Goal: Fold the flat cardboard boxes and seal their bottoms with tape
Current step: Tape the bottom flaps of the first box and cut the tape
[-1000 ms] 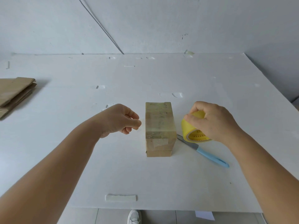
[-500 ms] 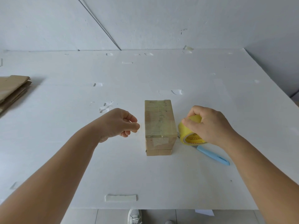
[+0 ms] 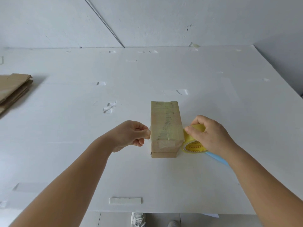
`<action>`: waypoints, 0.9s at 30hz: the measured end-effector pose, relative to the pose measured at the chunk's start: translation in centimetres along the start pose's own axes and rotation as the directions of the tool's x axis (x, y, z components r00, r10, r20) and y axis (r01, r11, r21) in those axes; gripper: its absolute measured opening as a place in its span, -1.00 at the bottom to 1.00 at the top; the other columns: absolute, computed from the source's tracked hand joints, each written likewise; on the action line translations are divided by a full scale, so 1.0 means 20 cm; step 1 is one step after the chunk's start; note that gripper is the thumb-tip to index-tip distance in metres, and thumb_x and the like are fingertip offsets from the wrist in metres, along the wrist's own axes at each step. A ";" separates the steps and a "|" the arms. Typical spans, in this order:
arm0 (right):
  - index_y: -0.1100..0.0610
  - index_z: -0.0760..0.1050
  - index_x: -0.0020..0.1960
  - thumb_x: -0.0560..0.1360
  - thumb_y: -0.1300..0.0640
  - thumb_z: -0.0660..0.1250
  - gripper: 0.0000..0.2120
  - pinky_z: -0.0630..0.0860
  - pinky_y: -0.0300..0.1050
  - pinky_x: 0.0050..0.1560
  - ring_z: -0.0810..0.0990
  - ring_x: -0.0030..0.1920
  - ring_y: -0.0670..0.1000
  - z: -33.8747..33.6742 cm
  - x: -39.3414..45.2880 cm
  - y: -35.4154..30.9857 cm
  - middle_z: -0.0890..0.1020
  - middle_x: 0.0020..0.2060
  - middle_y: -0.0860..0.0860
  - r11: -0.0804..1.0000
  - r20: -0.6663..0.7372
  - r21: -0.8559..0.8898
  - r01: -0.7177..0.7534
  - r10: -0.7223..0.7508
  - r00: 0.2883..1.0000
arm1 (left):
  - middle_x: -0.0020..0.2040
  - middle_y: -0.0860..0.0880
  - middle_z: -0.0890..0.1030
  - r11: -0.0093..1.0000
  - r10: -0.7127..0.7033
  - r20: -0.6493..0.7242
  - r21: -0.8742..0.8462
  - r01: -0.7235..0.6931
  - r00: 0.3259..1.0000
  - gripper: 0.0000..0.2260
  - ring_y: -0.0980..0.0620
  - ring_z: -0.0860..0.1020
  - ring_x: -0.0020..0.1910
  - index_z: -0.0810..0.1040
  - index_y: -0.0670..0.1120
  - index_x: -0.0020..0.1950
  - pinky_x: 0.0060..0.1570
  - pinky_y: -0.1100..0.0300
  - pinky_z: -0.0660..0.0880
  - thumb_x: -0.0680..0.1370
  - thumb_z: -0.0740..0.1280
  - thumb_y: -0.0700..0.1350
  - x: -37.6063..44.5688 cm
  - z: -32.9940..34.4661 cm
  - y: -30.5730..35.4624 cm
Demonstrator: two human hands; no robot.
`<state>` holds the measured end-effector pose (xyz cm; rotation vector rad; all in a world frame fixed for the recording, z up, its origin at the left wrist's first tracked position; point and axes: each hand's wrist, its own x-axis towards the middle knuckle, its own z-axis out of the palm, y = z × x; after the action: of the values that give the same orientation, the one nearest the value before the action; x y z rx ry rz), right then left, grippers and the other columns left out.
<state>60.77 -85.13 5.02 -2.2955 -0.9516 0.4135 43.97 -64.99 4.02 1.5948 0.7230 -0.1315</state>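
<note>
Box: folded cardboard box (image 3: 166,128) stands closed at the middle of the white table (image 3: 164,177), tape over its top; contents hidden.
Left hand: left hand (image 3: 131,135) curled, thumb and forefinger pinched together at the box's left edge.
Right hand: right hand (image 3: 211,135) grips the yellow tape roll (image 3: 192,143) against the box's right side.
Knife: blue handle (image 3: 216,158) under the right wrist.
Stack: flat cardboard (image 3: 13,89) at far left.

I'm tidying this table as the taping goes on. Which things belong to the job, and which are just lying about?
In the job:
cardboard box
yellow tape roll, gripped in the right hand
left hand, pinched shut beside the box
flat cardboard stack
blue-handled cutter, partly hidden

Lying about:
stray tape scraps stuck on the table
</note>
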 end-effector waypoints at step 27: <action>0.00 0.50 -0.07 0.46 -0.19 0.31 -0.74 0.43 -0.01 0.09 0.52 -0.05 0.04 0.02 0.00 -0.03 0.60 -0.15 -0.04 0.995 0.008 -0.058 -0.078 0.078 0.997 | 0.44 0.22 0.34 0.914 0.178 -0.337 -0.290 -0.282 0.924 -0.55 0.28 0.31 0.38 0.26 0.16 0.50 0.35 0.37 0.22 0.63 0.00 0.22 -0.07 0.44 -0.08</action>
<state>60.19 -84.59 5.12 -2.3909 -0.8917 0.4364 44.86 -73.65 1.71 1.3706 0.7387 0.4049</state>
